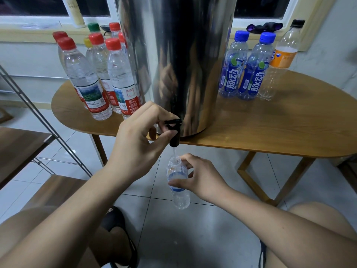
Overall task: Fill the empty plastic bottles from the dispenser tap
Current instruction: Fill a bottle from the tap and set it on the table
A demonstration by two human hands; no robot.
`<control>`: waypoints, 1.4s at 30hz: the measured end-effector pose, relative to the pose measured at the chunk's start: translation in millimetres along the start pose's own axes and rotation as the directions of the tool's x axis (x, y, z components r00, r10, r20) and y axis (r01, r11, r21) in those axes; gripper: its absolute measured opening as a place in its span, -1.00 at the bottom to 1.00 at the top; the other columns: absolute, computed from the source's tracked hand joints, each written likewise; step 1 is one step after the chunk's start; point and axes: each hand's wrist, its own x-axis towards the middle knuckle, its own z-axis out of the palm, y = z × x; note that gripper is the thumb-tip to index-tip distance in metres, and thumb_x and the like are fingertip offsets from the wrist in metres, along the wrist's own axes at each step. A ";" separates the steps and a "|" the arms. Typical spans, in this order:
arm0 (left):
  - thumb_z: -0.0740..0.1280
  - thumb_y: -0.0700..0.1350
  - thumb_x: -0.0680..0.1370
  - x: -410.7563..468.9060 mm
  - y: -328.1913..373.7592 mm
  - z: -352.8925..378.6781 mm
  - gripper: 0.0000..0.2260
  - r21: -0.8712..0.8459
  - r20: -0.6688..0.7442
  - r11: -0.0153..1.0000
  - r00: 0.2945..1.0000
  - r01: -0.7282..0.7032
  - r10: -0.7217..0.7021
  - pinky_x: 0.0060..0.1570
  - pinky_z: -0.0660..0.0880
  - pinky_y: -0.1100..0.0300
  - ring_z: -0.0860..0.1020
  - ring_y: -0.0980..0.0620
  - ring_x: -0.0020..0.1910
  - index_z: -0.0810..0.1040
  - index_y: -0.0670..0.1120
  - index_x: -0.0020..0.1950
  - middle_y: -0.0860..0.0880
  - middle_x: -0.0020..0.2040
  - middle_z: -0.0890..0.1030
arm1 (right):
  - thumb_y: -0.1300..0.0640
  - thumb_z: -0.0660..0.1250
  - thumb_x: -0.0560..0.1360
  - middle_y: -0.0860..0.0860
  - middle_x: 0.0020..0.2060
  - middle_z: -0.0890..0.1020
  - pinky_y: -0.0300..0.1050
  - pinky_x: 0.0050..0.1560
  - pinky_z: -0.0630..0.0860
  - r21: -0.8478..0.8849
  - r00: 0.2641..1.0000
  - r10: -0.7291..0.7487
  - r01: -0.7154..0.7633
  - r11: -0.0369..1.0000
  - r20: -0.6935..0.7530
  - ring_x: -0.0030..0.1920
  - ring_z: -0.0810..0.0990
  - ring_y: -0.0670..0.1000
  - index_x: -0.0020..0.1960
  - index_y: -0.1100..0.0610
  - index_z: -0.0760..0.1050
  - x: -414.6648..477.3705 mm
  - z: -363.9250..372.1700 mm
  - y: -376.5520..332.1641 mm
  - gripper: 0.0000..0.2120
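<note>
Even, cool indoor light; the window panes (260, 4) behind are dark. The tall polished steel drum (173, 55) carries streaky reflections, and lines bow toward the frame's edges.

Extends from the lower left on a bare forearm: left hand (135, 146) at frame centre, thumb and curled fingers (154, 111) pinching the black tap lever (172, 122). Extends from the lower right likewise: right hand (204, 178) just below centre, wrapped loosely round the small plastic bottle (178, 194), index finger up by its neck.
</note>
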 end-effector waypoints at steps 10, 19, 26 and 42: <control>0.56 -0.32 0.56 0.0 -0.1 -0.3 -0.77 -0.009 0.004 1.000 1.000 -0.005 0.005 -0.18 0.47 0.30 0.57 0.13 -0.13 0.63 -0.08 0.12 0.01 -0.07 0.59 | -0.32 0.65 0.34 -0.22 0.17 0.66 -0.04 0.13 0.67 0.014 1.000 0.000 0.000 1.000 -0.003 0.15 0.62 -0.16 0.34 -0.13 0.53 -0.4 0.6 1.1 -0.33; 0.56 -0.34 0.55 0.2 1.1 -0.1 -0.76 -0.022 0.003 1.000 1.000 -0.001 0.001 -0.18 0.45 0.34 0.56 0.17 -0.14 0.62 -0.10 0.10 0.02 -0.06 0.60 | -0.32 0.65 0.33 -0.23 0.16 0.66 -0.04 0.11 0.67 0.018 1.000 -0.007 0.007 1.000 -0.006 0.14 0.61 -0.17 0.34 -0.15 0.54 0.1 1.3 1.6 -0.34; 0.57 -0.33 0.55 0.6 2.0 -0.4 -0.70 -0.026 0.002 1.000 1.000 0.001 -0.001 -0.17 0.43 0.38 0.55 0.18 -0.15 0.59 -0.01 0.11 0.01 -0.05 0.60 | -0.33 0.64 0.34 -0.22 0.19 0.66 -0.05 0.12 0.67 0.004 1.000 -0.002 0.002 1.000 0.004 0.14 0.62 -0.15 0.36 -0.15 0.52 0.7 1.2 1.9 -0.32; 0.57 -0.31 0.56 0.7 2.4 -0.7 -0.68 -0.029 0.004 1.000 1.000 0.003 -0.003 -0.18 0.45 0.35 0.56 0.14 -0.14 0.57 0.03 0.11 0.02 -0.05 0.60 | -0.32 0.64 0.35 -0.22 0.20 0.66 -0.07 0.12 0.67 0.002 1.000 0.006 -0.006 1.000 0.012 0.13 0.62 -0.15 0.37 -0.15 0.52 0.7 0.8 1.3 -0.32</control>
